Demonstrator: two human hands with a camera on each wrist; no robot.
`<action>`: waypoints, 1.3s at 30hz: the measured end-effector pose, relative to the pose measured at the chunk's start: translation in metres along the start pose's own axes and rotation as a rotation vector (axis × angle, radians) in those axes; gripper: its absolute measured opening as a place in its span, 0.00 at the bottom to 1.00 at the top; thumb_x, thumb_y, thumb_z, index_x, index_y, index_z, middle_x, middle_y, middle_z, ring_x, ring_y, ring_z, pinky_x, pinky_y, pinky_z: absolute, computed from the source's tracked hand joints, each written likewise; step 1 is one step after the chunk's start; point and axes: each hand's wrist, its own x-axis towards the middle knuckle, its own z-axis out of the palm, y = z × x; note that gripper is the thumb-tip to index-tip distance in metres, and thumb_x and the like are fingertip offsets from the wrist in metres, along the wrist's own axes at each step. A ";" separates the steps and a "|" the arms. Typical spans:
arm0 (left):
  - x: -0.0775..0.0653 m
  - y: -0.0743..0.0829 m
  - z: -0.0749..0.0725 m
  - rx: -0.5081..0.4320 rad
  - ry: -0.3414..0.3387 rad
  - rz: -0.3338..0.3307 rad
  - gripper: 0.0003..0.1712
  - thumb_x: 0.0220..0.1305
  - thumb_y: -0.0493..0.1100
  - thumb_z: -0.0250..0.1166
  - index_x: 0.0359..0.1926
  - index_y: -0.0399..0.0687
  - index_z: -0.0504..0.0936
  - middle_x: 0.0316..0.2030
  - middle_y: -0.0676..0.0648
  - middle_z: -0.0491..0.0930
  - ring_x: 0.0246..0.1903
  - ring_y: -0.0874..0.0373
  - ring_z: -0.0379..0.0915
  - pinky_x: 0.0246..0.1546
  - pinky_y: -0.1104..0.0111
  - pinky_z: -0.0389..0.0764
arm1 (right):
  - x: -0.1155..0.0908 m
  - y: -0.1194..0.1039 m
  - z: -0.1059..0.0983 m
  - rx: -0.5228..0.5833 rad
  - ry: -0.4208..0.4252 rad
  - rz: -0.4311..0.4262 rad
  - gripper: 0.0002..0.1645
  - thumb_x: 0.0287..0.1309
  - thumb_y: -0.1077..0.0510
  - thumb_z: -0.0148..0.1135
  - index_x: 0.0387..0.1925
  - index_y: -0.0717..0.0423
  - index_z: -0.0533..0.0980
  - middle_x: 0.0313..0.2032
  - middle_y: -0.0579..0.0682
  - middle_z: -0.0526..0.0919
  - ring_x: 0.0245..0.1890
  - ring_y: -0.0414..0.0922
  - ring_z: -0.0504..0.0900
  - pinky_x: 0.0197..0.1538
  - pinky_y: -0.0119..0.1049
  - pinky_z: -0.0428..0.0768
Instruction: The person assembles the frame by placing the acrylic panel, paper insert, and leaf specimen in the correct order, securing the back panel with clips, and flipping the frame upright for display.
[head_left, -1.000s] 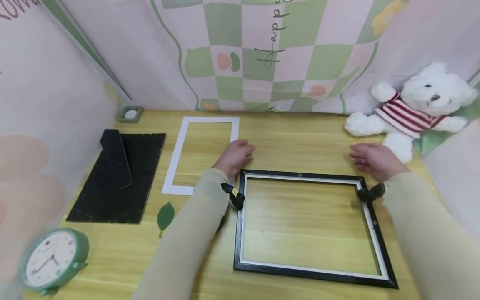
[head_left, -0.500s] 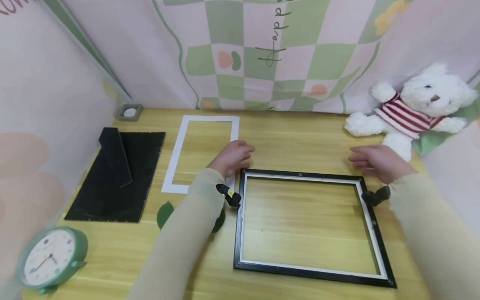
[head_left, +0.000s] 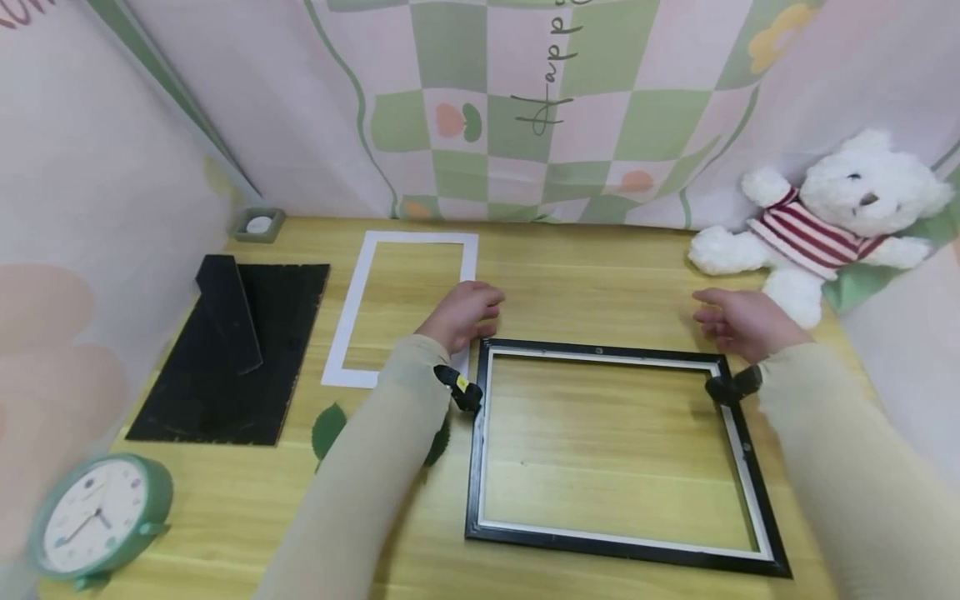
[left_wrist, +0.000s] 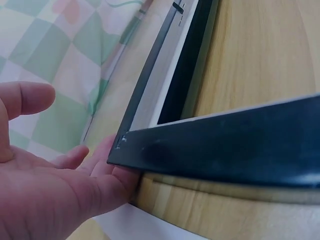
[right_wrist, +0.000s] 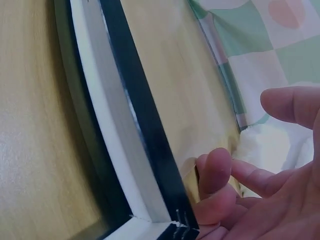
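A black picture frame (head_left: 626, 547) with a white inner edge lies on the table. Beyond its far left corner is my left hand (head_left: 461, 315), partly over a white paper mat (head_left: 352, 312); past the far right corner is my right hand (head_left: 742, 321). What looks like a clear sheet (right_wrist: 175, 100) spans between the hands, faint in the right wrist view and hardly visible from the head. Curved fingers of both hands hold its side edges, thumbs raised. In the left wrist view, the frame's corner hides some fingertips.
To the left lies a black backing board (head_left: 225, 400) with its stand leg raised. A green leaf (head_left: 327, 429) and a second one (head_left: 437, 442) flank the left sleeve. A green clock (head_left: 97, 517), small square dish (head_left: 258, 225) and white teddy bear (head_left: 817, 225) sit around the edges.
Both hands have shifted slightly left, keeping about the same gap between them. The left sleeve has moved a little, uncovering more of the second leaf. The frame and mat lie as before.
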 end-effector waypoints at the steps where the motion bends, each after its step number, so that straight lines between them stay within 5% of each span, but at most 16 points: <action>1: 0.000 0.000 0.000 -0.001 0.002 0.000 0.34 0.72 0.42 0.58 0.74 0.37 0.59 0.66 0.42 0.67 0.62 0.49 0.67 0.55 0.59 0.79 | 0.000 0.000 0.001 0.008 0.000 0.001 0.18 0.74 0.44 0.51 0.56 0.48 0.65 0.33 0.38 0.82 0.32 0.35 0.78 0.35 0.27 0.78; 6: 0.000 0.001 0.003 -0.011 -0.035 0.009 0.16 0.71 0.41 0.58 0.54 0.35 0.73 0.50 0.44 0.72 0.47 0.53 0.69 0.51 0.60 0.78 | 0.001 -0.001 0.004 0.082 -0.038 0.012 0.16 0.75 0.46 0.52 0.54 0.50 0.64 0.35 0.39 0.83 0.31 0.36 0.78 0.35 0.28 0.78; 10: 0.001 0.003 0.004 0.017 -0.082 0.008 0.10 0.72 0.42 0.57 0.39 0.37 0.72 0.36 0.47 0.70 0.35 0.54 0.67 0.43 0.63 0.77 | 0.003 -0.001 0.003 0.080 -0.045 0.009 0.17 0.74 0.47 0.54 0.53 0.51 0.63 0.34 0.38 0.83 0.30 0.35 0.77 0.34 0.29 0.77; 18: 0.008 0.002 -0.001 -0.106 -0.100 -0.096 0.22 0.74 0.43 0.57 0.62 0.35 0.70 0.36 0.47 0.78 0.25 0.62 0.68 0.27 0.73 0.74 | 0.007 0.001 -0.004 0.020 -0.069 0.035 0.17 0.76 0.45 0.50 0.48 0.55 0.68 0.34 0.40 0.79 0.31 0.36 0.75 0.36 0.30 0.77; 34: 0.012 0.001 -0.008 -0.127 -0.092 -0.129 0.19 0.73 0.45 0.58 0.55 0.35 0.72 0.32 0.49 0.77 0.21 0.64 0.65 0.23 0.75 0.71 | 0.014 -0.002 0.001 -0.131 -0.064 0.041 0.26 0.75 0.42 0.47 0.55 0.60 0.63 0.36 0.39 0.72 0.30 0.33 0.71 0.32 0.28 0.72; 39: 0.012 0.000 -0.008 -0.110 -0.099 -0.132 0.22 0.73 0.46 0.59 0.60 0.34 0.71 0.30 0.49 0.77 0.22 0.64 0.66 0.23 0.75 0.71 | 0.016 -0.004 -0.001 -0.079 -0.056 0.062 0.17 0.75 0.44 0.48 0.42 0.55 0.70 0.28 0.38 0.70 0.25 0.34 0.68 0.28 0.28 0.69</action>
